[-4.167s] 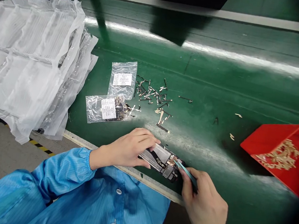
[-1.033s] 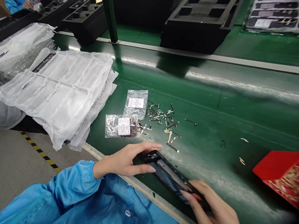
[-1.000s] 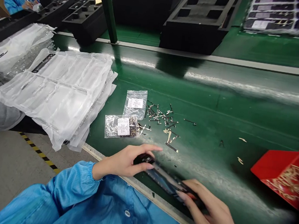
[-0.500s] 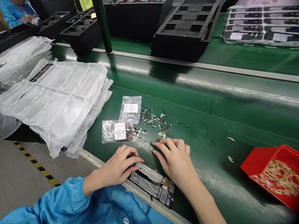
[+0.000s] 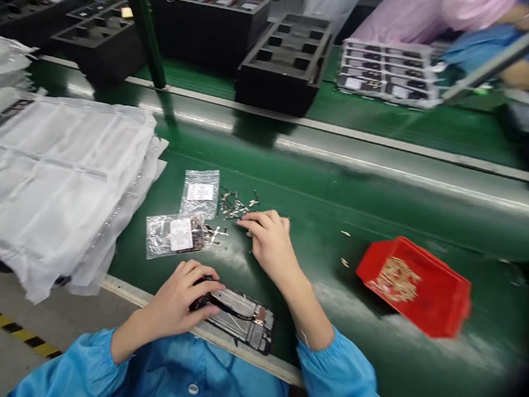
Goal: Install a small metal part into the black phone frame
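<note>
White plastic trays (image 5: 56, 172) sit far left, probably out of the way. My left hand (image 5: 176, 301) grips the flat black-and-silver opened device (image 5: 235, 322) by the table (image 5: 322, 229) edge, likely steadying it. Right hand (image 5: 270, 246) is narrow at small dark metallic strips (image 5: 235, 208), can't tell if pinching any. Red plastic bin (image 5: 436, 308) is rightmost.

The left hand (image 5: 177, 299) covers one end of the opened phone (image 5: 244, 320). The right hand (image 5: 272, 244) hides some flex cables (image 5: 232, 205); its pinch is unclear. Label (image 5: 181, 235) print blurs; the left edge crops the white tray stack (image 5: 56, 172).
</note>
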Action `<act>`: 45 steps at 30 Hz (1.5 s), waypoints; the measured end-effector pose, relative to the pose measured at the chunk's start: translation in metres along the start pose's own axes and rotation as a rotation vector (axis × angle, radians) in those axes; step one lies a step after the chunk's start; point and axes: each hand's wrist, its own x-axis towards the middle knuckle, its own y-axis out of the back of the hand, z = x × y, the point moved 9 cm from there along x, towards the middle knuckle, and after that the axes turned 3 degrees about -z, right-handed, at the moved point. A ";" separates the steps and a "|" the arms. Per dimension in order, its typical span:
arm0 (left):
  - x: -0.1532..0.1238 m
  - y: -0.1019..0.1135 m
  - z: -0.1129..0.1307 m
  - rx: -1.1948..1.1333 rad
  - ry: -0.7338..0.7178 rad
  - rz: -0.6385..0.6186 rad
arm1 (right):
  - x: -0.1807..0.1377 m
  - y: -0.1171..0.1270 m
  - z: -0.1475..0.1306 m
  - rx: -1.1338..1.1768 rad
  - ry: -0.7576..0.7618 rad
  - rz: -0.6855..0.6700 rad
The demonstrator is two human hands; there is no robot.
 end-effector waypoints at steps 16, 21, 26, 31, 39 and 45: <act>0.088 0.010 0.021 -0.006 -0.125 -0.019 | -0.077 0.042 0.062 0.041 -0.152 0.076; 0.160 0.054 -0.006 -0.132 -0.065 0.245 | -0.042 0.010 0.058 0.043 -0.114 0.032; 0.173 0.044 -0.019 -0.087 -0.061 0.272 | -0.039 0.017 0.053 0.159 -0.115 0.038; 0.164 0.012 0.000 -0.003 -0.192 0.044 | -0.046 0.022 0.045 0.421 -0.181 0.055; 0.166 0.019 -0.011 -0.207 -0.097 0.090 | -0.051 0.019 0.052 0.783 -0.280 0.058; 0.165 0.022 -0.008 -0.269 -0.129 0.189 | -0.050 0.023 0.054 0.926 -0.348 0.114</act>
